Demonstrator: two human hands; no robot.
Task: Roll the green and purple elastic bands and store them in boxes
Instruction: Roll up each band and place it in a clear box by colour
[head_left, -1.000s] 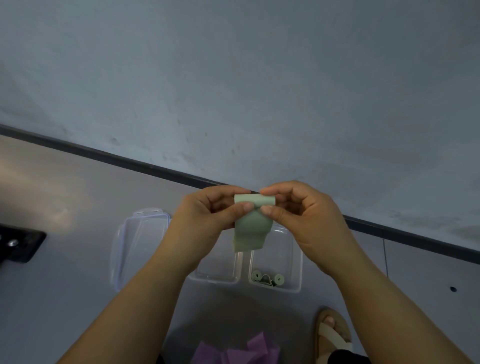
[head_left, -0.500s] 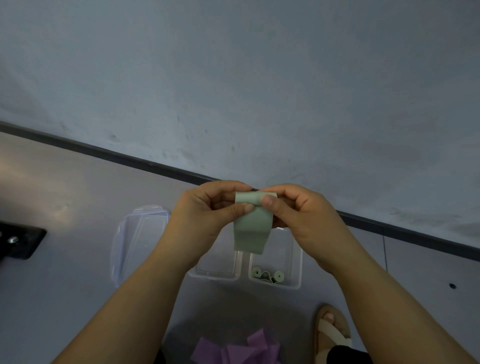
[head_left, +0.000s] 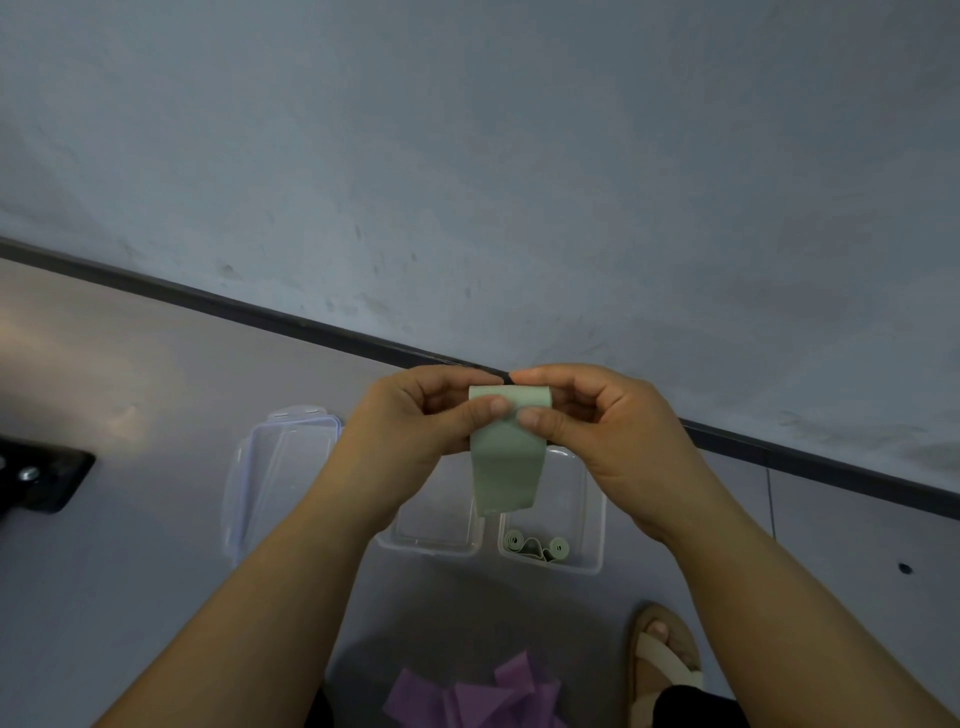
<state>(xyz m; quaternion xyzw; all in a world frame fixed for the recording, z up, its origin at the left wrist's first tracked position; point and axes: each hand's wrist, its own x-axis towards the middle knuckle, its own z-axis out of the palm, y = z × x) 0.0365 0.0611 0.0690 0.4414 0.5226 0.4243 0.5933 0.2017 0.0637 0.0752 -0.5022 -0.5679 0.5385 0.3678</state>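
between your two hands, lifted clear of the floor, the green band hangs with its top edge turned over into the start of a roll and its loose tail dropping straight down. your left hand and right hand each pinch one end of that rolled edge, thumb in front and the other fingers curled behind. both sets of fingers are closed tight on the band and hold nothing else. pinching at both ends looks meant to keep the roll even across its width, and the hanging tail probably stays flat under its own weight as it feeds in. much of the band is not yet wound, so you seem early in this roll.

straight below, two clear boxes sit side by side on the floor. the right box already holds rolled green bands at its near end, so this one likely belongs there, a short drop from where you hold it. the left box, partly hidden by your left arm, may be meant for the purple ones. a clear lid lies just left of it, out of the way.

nearer you, at the bottom edge, the purple bands lie in a loose heap, unrolled, with a sandalled foot to their right. a black object sits far left, and you cannot tell what it is.
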